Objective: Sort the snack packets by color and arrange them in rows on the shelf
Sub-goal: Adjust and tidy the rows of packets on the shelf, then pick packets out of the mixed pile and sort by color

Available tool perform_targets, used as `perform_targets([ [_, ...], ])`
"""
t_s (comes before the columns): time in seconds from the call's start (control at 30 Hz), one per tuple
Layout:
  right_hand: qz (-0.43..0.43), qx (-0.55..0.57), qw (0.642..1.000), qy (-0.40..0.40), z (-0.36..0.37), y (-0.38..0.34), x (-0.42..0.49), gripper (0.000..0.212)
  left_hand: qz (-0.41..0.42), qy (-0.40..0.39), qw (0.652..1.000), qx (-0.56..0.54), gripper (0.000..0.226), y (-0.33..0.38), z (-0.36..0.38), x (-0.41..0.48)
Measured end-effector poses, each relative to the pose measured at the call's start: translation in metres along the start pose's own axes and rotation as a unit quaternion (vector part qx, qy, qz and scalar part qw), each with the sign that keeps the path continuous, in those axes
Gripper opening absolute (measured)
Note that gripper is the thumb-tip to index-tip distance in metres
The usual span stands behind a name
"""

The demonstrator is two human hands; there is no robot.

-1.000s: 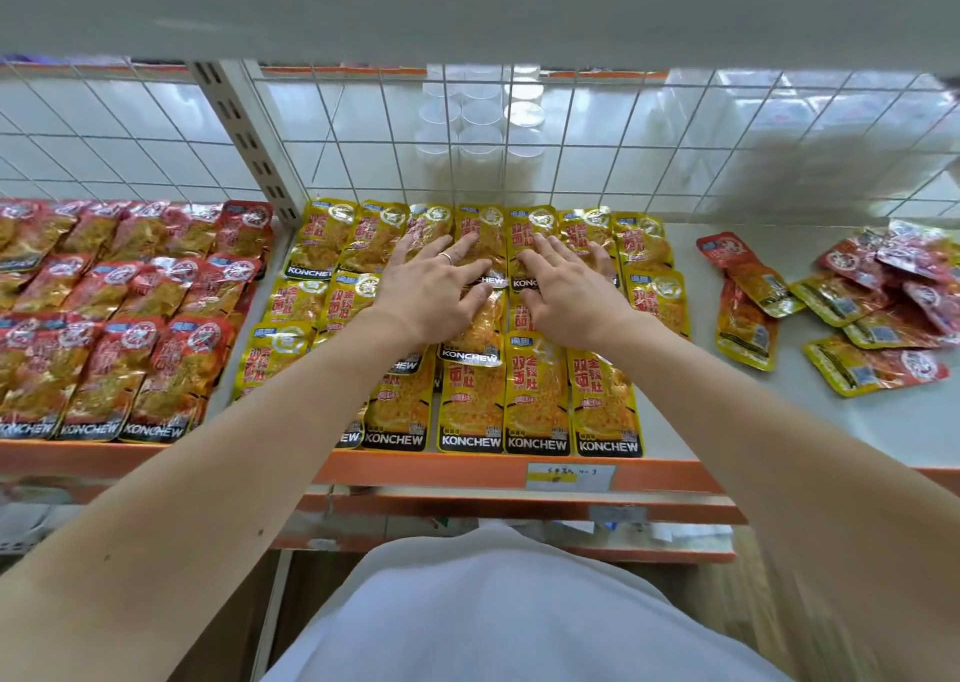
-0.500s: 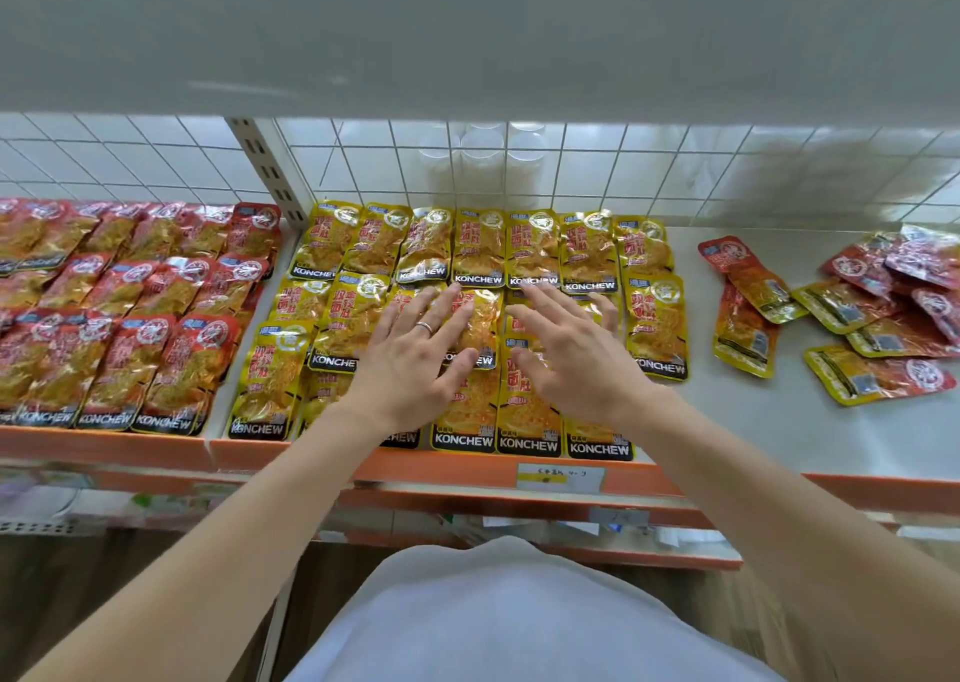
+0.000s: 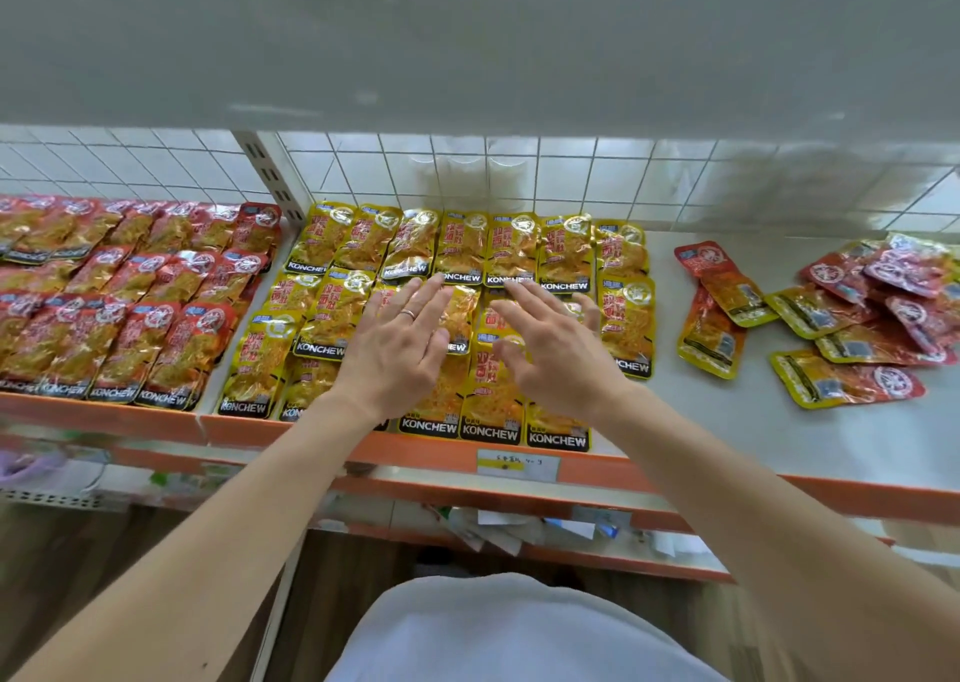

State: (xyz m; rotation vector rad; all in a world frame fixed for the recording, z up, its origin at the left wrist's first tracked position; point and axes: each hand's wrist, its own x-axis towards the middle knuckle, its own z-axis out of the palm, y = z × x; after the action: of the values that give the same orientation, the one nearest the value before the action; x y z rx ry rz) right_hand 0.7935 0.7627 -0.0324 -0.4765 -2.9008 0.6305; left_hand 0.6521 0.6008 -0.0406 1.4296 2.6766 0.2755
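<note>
Fingers (image 3: 421, 299) of left hand (image 3: 392, 354) and right hand (image 3: 558, 356) spread over yellow packets (image 3: 566, 250); risk: careless drag could skew rows.

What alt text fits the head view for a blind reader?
A person's left hand and right hand spread flat over rows of yellow packets on a shelf; red packets sit in rows at left, a loose pile at right.

"KONCHEW" on yellow packets (image 3: 557, 439); red packets (image 3: 161, 397)
</note>
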Motion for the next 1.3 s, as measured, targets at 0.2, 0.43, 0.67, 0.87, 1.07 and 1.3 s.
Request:
perform_targets([
  [0.2, 0.012, 0.021, 0.999, 0.037, -0.008, 0.014, -0.022, 0.049, -0.019, 0.058, 0.998, -0.020, 0.068, 0.039, 0.005, -0.024],
  [0.43, 0.041, 0.010, 0.997, 0.063, -0.018, 0.024, -0.059, 0.053, -0.024, 0.090, 0.996, -0.017, 0.066, 0.081, 0.004, -0.035],
  [0.67, 0.107, -0.020, 0.985, 0.132, -0.056, 0.033, -0.118, 0.051, 0.049, 0.111, 0.992, -0.034, 0.065, 0.126, -0.008, -0.041],
  [0.87, 0.182, -0.049, 0.973, 0.136, -0.074, 0.028, -0.193, 0.053, 0.105, 0.123, 0.984, -0.071, 0.064, 0.168, -0.011, -0.071],
  [1.07, 0.249, -0.068, 0.956, 0.142, -0.076, 0.031, -0.266, 0.051, 0.143, 0.082, 0.981, -0.104, 0.067, 0.208, 0.016, -0.102],
  [1.3, 0.267, -0.062, 0.951, 0.141, -0.078, 0.053, -0.280, 0.052, 0.155, 0.048, 0.982, -0.095, 0.068, 0.227, 0.033, -0.116],
])
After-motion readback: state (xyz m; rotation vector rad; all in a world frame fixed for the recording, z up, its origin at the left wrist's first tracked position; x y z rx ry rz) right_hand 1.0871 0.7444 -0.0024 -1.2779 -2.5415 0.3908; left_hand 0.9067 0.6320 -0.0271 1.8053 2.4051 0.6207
